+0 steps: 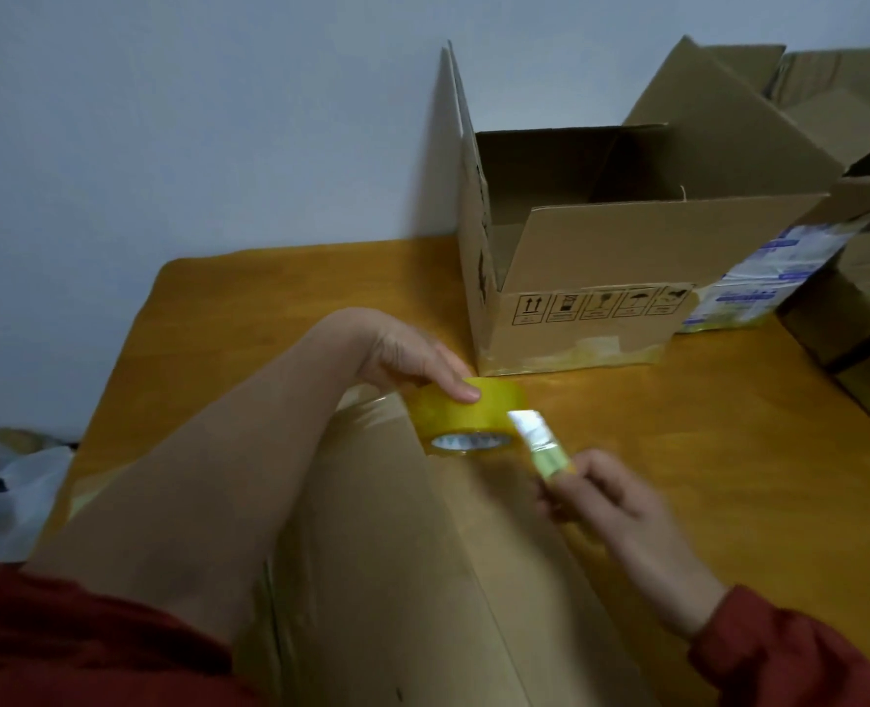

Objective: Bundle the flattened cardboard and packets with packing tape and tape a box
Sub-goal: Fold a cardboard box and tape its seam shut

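Blurring, right hand (621, 507) pinches strip (537, 441); left hand (407, 357) grips tape roll (451, 418).

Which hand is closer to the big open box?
Left. The left hand grips the tape roll right beside the near corner of the open box; the right hand pinches the loose tape end farther back toward the person.

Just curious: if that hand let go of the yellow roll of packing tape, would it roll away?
The yellow roll of packing tape seems to stand on its rim on the flattened brown cardboard, so it might roll. The strip pinched by the right hand would probably tether it. The left hand grips it lightly, suggesting little weight.
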